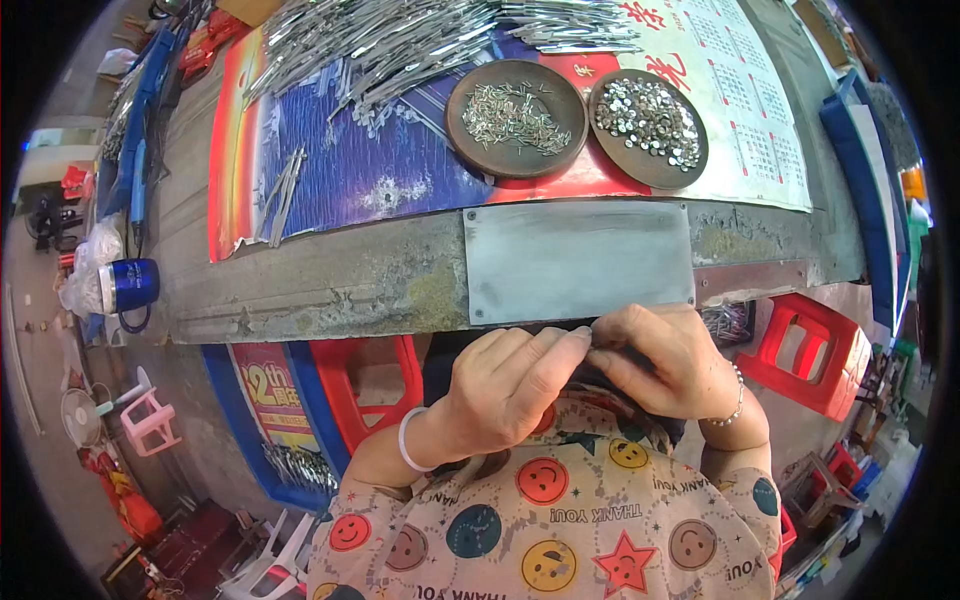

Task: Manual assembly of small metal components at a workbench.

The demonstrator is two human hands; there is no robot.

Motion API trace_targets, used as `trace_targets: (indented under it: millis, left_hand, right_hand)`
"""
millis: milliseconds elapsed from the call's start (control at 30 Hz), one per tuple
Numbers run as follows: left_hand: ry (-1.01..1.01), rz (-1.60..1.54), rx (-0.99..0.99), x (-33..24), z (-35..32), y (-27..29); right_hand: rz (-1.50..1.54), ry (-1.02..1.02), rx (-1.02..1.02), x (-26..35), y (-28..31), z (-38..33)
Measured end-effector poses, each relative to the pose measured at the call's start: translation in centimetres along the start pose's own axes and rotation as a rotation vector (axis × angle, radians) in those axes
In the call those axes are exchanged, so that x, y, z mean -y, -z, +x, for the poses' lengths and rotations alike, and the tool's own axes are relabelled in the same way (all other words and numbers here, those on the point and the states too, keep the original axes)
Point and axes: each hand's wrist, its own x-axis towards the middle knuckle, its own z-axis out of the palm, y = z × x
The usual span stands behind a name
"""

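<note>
Close together at the bench's front edge are my left hand (515, 383) and my right hand (662, 360). The fingertips of both are pinched and nearly meet; whatever they grip is too small or hidden to make out. Just beyond them a grey metal plate (580, 262) is fastened flat to the bench with screws. Behind it stand two round brown dishes: the left dish (462, 140) has small metal pins (515, 118) in it, the right dish (640, 172) small shiny discs (645, 118). Long thin metal strips (400, 50) are heaped at the back.
Several loose strips (285, 195) lie on the printed sheet (350, 190) at left. A blue mug (132, 286) sits by the bench's left end. Below the bench are a blue crate (318, 400) and a red stool (385, 395); another red stool (820, 360) stands right.
</note>
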Motion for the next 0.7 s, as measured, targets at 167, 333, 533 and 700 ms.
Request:
trace_targets:
  millis: [167, 333, 533, 700]
  left_hand:
    - [0.027, -0.031, 0.006, 0.0, 0.0, -0.1]
    - [-0.064, 0.068, 0.028, -0.4, 0.9, 0.0]
    - [-0.015, -0.058, 0.078, 0.7, 0.8, 0.0]
    - [-0.08, 0.032, 0.04, 0.4, 1.7, -0.3]
  right_hand:
    - [0.05, -0.011, 0.004, -0.2, 0.0, 0.3]
    - [0.085, -0.055, 0.024, -0.7, 0.4, 0.3]
    - [-0.071, 0.106, -0.028, -1.2, 0.5, 0.3]
    - [-0.024, 0.13, -0.004, -1.9, 0.7, 0.4]
